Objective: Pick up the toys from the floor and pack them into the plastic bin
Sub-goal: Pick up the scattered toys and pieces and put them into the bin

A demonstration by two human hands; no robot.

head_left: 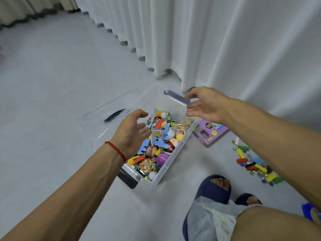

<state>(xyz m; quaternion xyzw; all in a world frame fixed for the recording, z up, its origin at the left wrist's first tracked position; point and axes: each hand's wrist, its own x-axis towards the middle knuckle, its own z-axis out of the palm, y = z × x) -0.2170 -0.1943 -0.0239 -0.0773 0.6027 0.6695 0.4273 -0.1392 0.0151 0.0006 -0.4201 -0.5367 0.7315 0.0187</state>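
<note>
A clear plastic bin (171, 158) stands on the floor, filled with mixed toys (161, 136): balls, blue foam shapes, coloured blocks, cards, a purple egg. My left hand (132, 132) hovers over the bin's left side, fingers loosely spread, with small cards falling just off its fingertips. My right hand (204, 104) hangs above the far end of the bin, fingers relaxed and holding nothing. A heap of loose toys (255, 166), coloured blocks and glass beads, lies on the floor to the right. A purple toy box (211, 132) lies beside the bin's right wall.
The bin's clear lid (111, 110) lies flat on the floor to the left. White curtains (208, 40) hang behind the bin. My feet in blue slippers (215, 186) stand just right of the bin's near end. A blue toy (311, 212) shows at the right edge.
</note>
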